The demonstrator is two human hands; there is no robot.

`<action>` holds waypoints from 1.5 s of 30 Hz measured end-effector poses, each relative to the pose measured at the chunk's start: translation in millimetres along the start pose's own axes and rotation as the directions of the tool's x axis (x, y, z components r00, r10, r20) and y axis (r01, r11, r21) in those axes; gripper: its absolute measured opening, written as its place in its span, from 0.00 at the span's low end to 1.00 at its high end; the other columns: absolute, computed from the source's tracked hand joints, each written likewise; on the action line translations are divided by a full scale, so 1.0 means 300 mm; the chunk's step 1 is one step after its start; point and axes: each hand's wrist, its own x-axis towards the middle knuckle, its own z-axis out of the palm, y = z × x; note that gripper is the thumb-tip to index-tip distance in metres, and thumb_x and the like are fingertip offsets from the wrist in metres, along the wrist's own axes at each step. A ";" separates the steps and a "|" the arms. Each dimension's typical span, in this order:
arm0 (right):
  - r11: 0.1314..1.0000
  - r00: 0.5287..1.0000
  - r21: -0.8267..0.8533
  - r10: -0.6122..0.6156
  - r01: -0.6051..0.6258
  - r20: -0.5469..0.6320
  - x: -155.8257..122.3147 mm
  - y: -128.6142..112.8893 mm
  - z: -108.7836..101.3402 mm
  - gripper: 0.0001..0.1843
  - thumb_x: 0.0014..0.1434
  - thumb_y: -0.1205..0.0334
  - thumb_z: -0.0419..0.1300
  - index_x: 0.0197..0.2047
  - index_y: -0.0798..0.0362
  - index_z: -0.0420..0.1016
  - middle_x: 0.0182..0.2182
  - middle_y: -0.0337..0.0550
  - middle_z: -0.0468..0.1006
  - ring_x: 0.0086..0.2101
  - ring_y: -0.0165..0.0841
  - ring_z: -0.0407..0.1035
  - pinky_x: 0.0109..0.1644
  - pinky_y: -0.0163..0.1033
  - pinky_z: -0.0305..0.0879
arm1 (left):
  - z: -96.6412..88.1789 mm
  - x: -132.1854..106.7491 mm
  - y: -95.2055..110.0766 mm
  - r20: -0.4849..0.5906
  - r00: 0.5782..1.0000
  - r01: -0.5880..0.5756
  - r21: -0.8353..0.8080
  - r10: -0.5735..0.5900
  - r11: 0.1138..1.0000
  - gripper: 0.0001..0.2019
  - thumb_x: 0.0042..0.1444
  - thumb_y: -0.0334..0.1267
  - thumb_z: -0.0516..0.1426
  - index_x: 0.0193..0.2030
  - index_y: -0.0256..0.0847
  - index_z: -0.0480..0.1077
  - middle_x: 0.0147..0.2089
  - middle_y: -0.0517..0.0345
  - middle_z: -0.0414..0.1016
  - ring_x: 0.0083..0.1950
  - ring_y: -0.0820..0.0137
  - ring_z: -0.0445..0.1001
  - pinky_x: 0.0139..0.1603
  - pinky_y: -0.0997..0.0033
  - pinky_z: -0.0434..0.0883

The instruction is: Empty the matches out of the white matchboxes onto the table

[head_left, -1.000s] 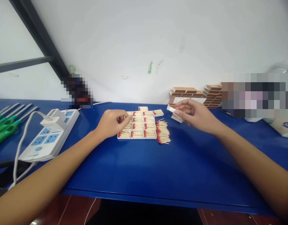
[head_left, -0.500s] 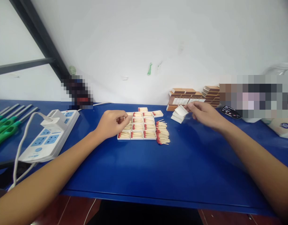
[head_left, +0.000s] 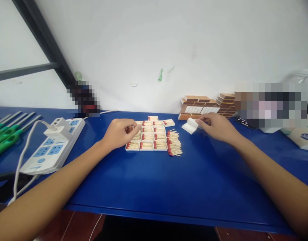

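Observation:
My right hand (head_left: 213,125) is closed at the edge of a small white matchbox tray (head_left: 193,123), which is tilted over another white tray (head_left: 188,128) touching it at the table. My left hand (head_left: 122,133) rests with curled fingers over the left side of a block of matchbox trays (head_left: 146,145) filled with red-tipped matches. Whatever lies between its fingertips is hidden. Just right of the block is a loose pile of matches (head_left: 174,144), heads mostly to the left. Two filled trays sit behind the block, one of them at its back right (head_left: 168,123).
Brown matchbox sleeves (head_left: 199,100) are stacked against the wall. A white power strip (head_left: 53,147) with a plugged-in cable lies at left, beside green-handled tools (head_left: 8,137). A soft white pack (head_left: 301,134) stands at right. The blue table's (head_left: 169,214) front edge runs below.
My right hand has come slightly down with the white tray, and the lower tray now lies flatter at the table. My left hand has stayed in place.

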 end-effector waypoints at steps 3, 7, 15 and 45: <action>1.000 1.000 0.002 -0.005 0.005 0.017 0.004 0.006 -0.005 0.19 0.65 0.48 0.53 0.36 0.50 0.79 0.37 0.50 0.82 0.37 0.44 0.74 0.40 0.47 0.65 | 0.000 -0.003 -0.002 0.005 1.000 0.006 -0.002 -0.006 1.000 0.14 0.65 0.36 0.59 0.26 0.39 0.71 0.21 0.67 0.67 0.22 0.78 0.63 0.26 0.73 0.60; 0.999 0.997 0.047 -0.011 0.008 0.074 0.001 -0.017 -0.016 0.19 0.64 0.47 0.54 0.34 0.50 0.79 0.35 0.49 0.81 0.35 0.43 0.73 0.39 0.46 0.65 | 0.000 -0.005 -0.003 0.003 1.000 0.011 0.005 -0.011 1.000 0.14 0.65 0.37 0.60 0.26 0.39 0.70 0.21 0.67 0.66 0.22 0.78 0.63 0.26 0.73 0.60; 0.990 0.993 -0.081 -0.112 0.115 0.039 -0.021 -0.040 -0.017 0.19 0.67 0.48 0.54 0.36 0.51 0.79 0.39 0.51 0.79 0.36 0.42 0.74 0.41 0.45 0.66 | -0.005 -0.005 -0.002 0.001 1.000 0.022 0.007 -0.022 1.000 0.15 0.65 0.37 0.59 0.26 0.39 0.70 0.21 0.67 0.66 0.22 0.78 0.62 0.25 0.74 0.59; 0.994 0.999 -0.107 0.015 -0.011 0.035 -0.001 0.027 -0.022 0.15 0.63 0.49 0.57 0.33 0.48 0.79 0.36 0.47 0.85 0.37 0.47 0.77 0.38 0.48 0.66 | -0.004 -0.005 -0.002 -0.001 1.000 0.024 0.010 -0.024 1.000 0.15 0.67 0.38 0.58 0.26 0.40 0.70 0.20 0.66 0.66 0.22 0.77 0.62 0.25 0.74 0.60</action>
